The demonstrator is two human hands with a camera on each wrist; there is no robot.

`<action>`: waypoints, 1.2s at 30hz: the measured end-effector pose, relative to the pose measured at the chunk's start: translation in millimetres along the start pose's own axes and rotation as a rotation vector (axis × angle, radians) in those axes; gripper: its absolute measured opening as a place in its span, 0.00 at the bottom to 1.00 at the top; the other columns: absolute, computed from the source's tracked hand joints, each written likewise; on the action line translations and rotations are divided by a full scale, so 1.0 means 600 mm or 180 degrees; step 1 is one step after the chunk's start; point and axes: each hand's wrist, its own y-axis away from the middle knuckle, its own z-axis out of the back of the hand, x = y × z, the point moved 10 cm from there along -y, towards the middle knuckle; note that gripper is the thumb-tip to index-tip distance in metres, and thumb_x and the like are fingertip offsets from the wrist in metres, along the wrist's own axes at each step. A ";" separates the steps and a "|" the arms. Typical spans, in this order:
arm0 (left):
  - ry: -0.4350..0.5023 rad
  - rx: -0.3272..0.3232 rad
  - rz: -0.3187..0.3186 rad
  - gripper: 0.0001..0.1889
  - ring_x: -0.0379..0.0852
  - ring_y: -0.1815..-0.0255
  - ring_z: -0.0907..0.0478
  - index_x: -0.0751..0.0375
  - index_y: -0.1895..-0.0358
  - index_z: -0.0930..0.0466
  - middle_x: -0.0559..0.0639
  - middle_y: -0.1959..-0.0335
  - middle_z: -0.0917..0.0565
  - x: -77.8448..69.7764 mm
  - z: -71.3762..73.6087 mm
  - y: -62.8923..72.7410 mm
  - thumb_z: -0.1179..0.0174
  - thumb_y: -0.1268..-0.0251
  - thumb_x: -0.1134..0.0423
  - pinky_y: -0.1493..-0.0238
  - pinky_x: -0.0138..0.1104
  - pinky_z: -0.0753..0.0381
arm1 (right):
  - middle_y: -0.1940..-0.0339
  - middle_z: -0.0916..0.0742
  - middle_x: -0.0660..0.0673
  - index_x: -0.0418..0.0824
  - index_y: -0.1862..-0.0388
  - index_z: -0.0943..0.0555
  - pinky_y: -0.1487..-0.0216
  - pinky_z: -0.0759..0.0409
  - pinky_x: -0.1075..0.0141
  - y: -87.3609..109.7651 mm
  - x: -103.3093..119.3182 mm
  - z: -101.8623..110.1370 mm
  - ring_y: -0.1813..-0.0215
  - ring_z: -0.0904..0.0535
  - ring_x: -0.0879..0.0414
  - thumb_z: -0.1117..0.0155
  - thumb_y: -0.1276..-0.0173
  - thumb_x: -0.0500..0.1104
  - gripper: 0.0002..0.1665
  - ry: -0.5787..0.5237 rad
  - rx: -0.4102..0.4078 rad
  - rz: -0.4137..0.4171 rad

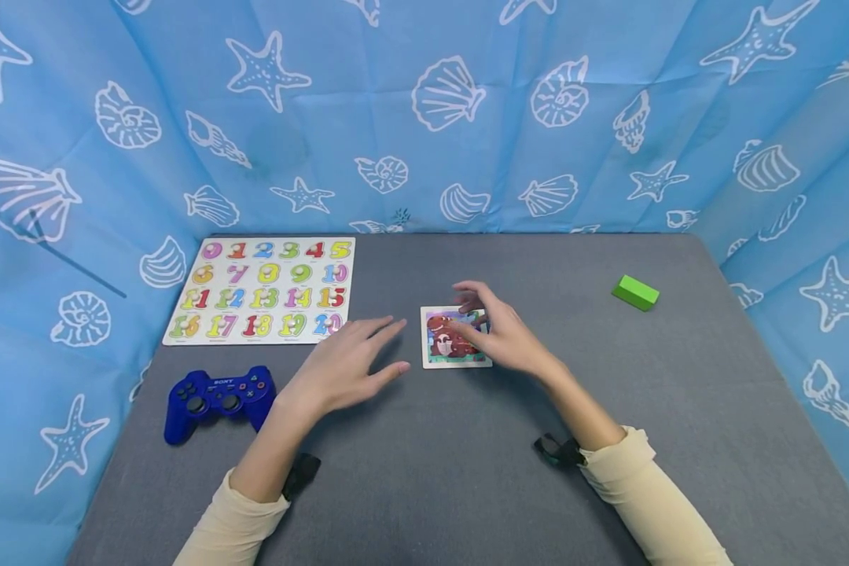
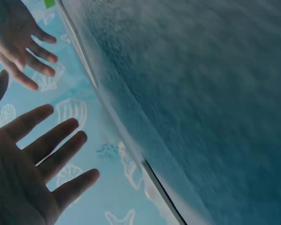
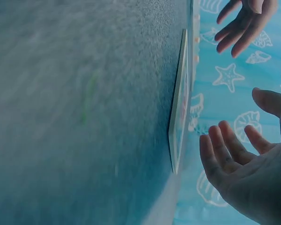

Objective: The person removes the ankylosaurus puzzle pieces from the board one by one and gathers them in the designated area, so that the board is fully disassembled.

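Observation:
A small square picture puzzle [image 1: 456, 358] with a reddish-brown figure lies flat near the middle of the grey table; its edge-on board [image 3: 180, 108] shows in the right wrist view. My right hand [image 1: 498, 334] hovers over the puzzle's right side, fingers loosely bent and apart from it in the right wrist view, covering part of the picture. To the left of the puzzle, my left hand [image 1: 347, 369] is held above the table with fingers spread, holding nothing. In the left wrist view that left hand [image 2: 33, 164] shows its fingers extended.
At the back left lies a white number board [image 1: 262, 291] with colourful numerals. A blue game controller [image 1: 219, 399] rests left of my left forearm. Farther right is a green block [image 1: 635, 292]. A blue shell-patterned curtain [image 1: 424, 118] surrounds the table's back and sides.

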 end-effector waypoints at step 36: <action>0.0480 0.1025 0.0128 0.30 0.64 0.08 0.49 0.53 0.16 0.32 0.54 0.11 0.39 -0.040 -0.074 -0.033 0.45 0.13 0.52 0.11 0.60 0.44 | 0.56 0.09 0.39 0.34 0.49 0.11 0.50 0.14 0.59 -0.100 -0.054 -0.054 0.56 0.15 0.51 0.17 0.33 0.42 0.19 0.0722 0.0608 -0.0786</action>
